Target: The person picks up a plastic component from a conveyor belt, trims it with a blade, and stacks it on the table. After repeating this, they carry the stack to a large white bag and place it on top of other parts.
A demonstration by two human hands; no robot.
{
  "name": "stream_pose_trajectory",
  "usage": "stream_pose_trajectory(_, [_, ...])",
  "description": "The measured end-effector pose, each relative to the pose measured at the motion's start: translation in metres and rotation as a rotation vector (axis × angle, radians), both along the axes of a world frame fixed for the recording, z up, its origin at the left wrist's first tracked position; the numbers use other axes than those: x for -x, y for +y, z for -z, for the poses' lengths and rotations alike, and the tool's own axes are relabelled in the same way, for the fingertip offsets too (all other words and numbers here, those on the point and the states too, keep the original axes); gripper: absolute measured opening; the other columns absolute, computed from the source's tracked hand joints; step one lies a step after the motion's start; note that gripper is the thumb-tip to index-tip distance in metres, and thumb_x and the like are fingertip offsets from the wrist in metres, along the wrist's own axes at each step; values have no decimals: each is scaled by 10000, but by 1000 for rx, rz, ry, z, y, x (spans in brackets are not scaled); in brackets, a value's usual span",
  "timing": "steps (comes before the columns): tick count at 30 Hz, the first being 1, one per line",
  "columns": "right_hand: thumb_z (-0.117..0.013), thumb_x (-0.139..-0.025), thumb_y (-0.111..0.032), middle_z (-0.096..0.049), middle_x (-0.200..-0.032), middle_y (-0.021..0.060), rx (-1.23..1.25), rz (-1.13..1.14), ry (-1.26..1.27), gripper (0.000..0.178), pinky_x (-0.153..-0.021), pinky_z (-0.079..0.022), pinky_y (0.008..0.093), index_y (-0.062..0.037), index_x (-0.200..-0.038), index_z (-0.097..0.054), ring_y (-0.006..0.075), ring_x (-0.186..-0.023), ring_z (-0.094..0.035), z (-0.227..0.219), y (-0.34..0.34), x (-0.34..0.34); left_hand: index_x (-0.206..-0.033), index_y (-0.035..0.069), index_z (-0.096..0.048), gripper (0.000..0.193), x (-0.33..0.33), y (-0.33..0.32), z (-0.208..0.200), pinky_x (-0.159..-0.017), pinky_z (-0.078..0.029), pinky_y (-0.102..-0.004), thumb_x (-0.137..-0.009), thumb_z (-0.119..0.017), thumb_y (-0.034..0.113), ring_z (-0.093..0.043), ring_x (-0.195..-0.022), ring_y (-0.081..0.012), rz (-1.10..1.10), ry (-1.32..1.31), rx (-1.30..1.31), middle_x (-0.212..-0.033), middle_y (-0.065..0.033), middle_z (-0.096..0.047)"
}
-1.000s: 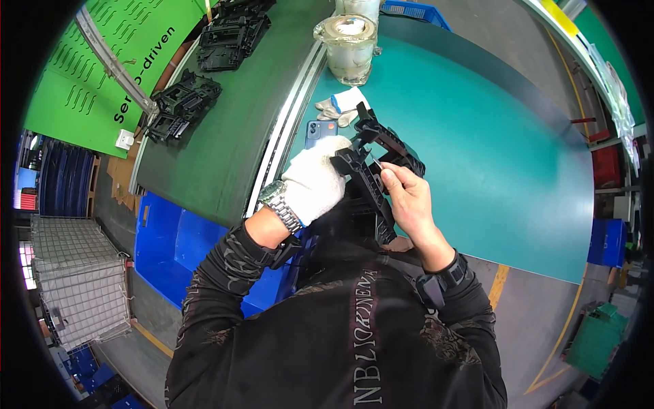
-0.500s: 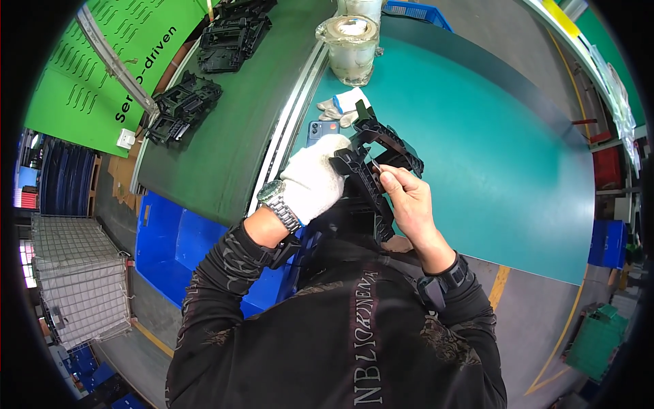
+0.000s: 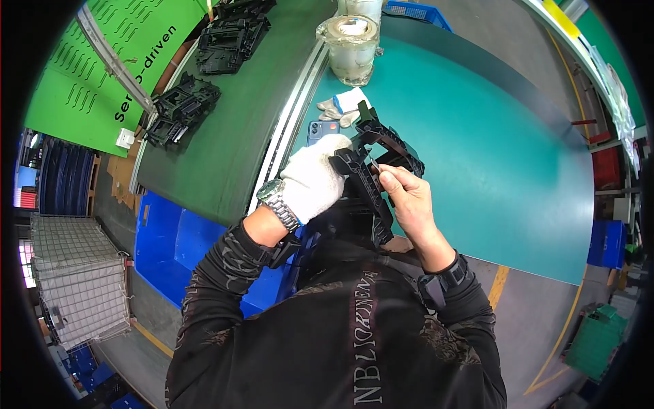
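My left hand (image 3: 313, 174), in a white knit glove, is closed around the left side of a black plastic frame (image 3: 376, 203). The frame is tilted in front of my body, above the near edge of the teal table. My bare right hand (image 3: 412, 208) pinches a thin metal blade (image 3: 374, 164) between thumb and fingertips. Its tip reaches into the frame's opening, close to an inner edge; whether it touches the plastic I cannot tell. My fingers hide most of the blade's handle end.
A green conveyor belt (image 3: 228, 150) on the left carries black plastic parts (image 3: 182, 109). On the teal table (image 3: 490, 163) lie a phone (image 3: 320, 129) and a glove (image 3: 349, 100), behind them a wrapped tape roll (image 3: 351, 58). A blue bin (image 3: 160, 235) stands below the belt.
The black parts on the belt have drifted very slightly toward the near left. My hands, the frame and the blade keep nearly the same place.
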State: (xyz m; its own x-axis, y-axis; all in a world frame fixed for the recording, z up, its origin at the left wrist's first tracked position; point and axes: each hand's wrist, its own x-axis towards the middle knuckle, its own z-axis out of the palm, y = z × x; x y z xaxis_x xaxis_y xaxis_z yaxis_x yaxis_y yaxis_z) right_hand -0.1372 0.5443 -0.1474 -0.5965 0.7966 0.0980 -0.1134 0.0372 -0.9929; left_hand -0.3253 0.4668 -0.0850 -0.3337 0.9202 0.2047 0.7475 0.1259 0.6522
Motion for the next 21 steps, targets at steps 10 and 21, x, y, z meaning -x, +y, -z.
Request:
stream_pose_trajectory(10, [-671, -992, -186, -622, -890, -27, 15, 47, 40, 266, -691, -408, 206, 10, -1164, -722, 53, -784, -515, -4, -3, 1, -1036, 107, -649, 216, 5, 2, 13, -745, -550, -456, -826, -667, 59, -676, -888, -425, 42, -146, -30, -887, -181, -702])
stream_pose_trajectory(21, [-657, -1001, -181, -598, -875, -17, 19, -43, 64, 284, -718, -413, 220, 35, -1180, -701, 67, -796, -507, 0, 0, 6, -1000, 69, -636, 202, 6, 3, -5, -714, -536, -409, -811, -649, 1, -676, -871, -421, 87, -252, 32, -852, -184, -690])
